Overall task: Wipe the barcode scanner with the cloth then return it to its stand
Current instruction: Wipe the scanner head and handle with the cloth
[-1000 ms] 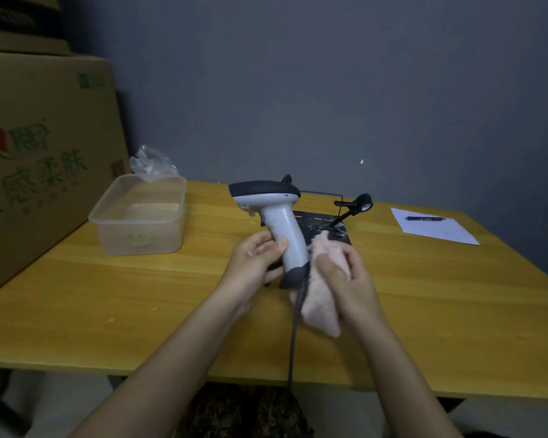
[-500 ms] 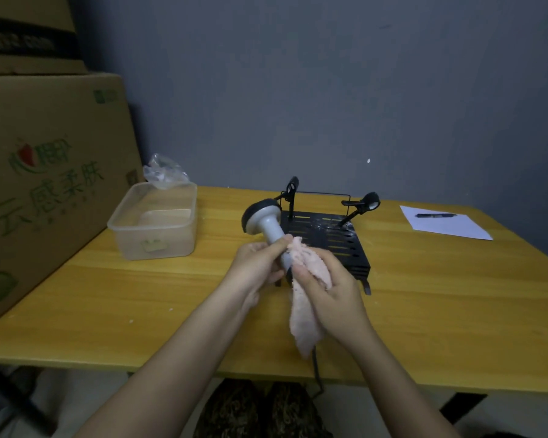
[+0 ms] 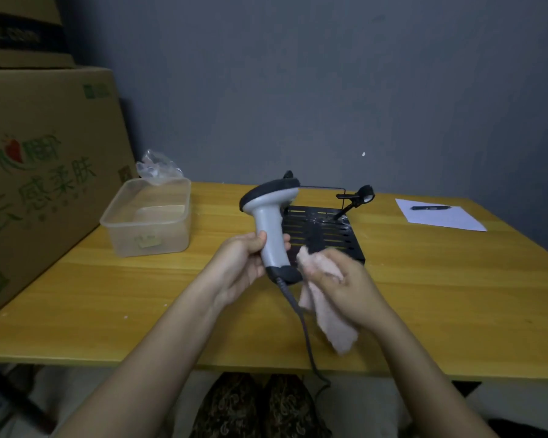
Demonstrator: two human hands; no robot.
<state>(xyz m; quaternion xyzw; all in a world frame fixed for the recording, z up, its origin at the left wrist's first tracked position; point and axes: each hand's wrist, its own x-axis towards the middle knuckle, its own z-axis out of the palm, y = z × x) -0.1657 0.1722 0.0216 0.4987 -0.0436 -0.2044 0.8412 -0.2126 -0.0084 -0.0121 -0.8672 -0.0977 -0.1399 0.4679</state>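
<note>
Our left hand (image 3: pixel 246 263) grips the grey-and-black pistol-shaped barcode scanner (image 3: pixel 271 222) by its handle, upright above the yellow wooden table (image 3: pixel 108 298), near the black slotted metal stand (image 3: pixel 325 232). Our right hand (image 3: pixel 345 289) clutches the pale pink fuzzy cloth (image 3: pixel 325 314) beside the handle's base. At far left sits a clear plastic tub (image 3: pixel 146 216).

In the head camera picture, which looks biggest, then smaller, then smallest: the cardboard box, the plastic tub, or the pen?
1. cardboard box, though it sits nearer the camera
2. plastic tub
3. pen
</note>
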